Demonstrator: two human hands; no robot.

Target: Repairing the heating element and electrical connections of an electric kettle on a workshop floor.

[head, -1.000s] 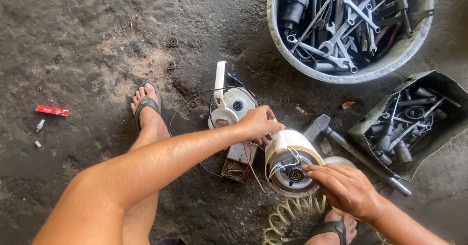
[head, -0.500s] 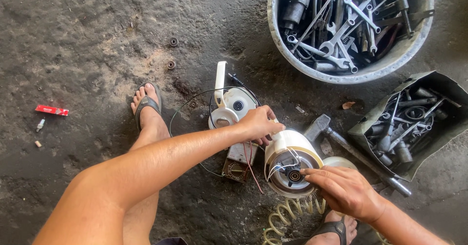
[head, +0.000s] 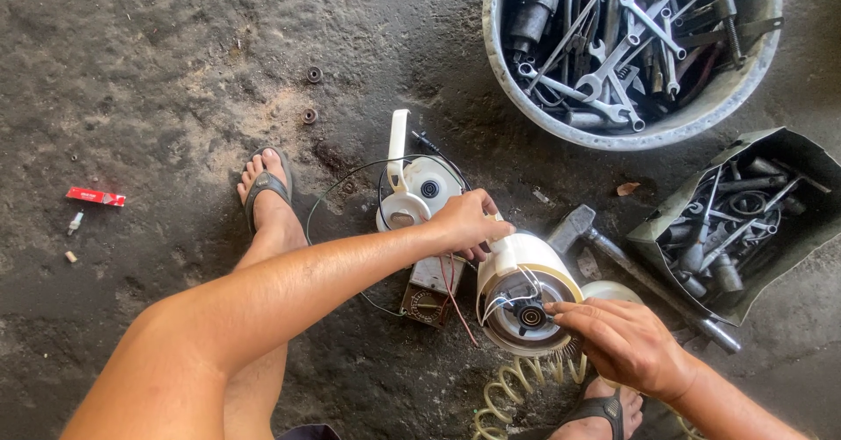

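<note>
Where the concrete floor (head: 158,72) is stained dark, a white drum-shaped motor housing (head: 524,293) lies on its side between the person's feet, its open end turned up toward the camera. The left hand (head: 469,221) is closed over the upper back edge of the housing, steadying it. The right hand (head: 624,344) rests at the rim of the open end, fingers curled toward the small black hub (head: 531,316) at the centre; whether they pinch anything cannot be told.

The housing looks like rigid plastic around a dense metal core, so it is probably heavier than its size suggests and inclined to roll. The smooth shell seems best gripped around its outer wall, away from the thin wires (head: 455,293) that trail from it to a small dark box (head: 427,298) on the floor; those look easy to tear.

The right fingertips are hidden against the rim, and the underside of the housing is out of sight. A coiled yellow hose (head: 517,387) runs beneath the right wrist and is cut off by the frame's lower edge. A hammer (head: 613,256) lies just behind the housing.
</note>
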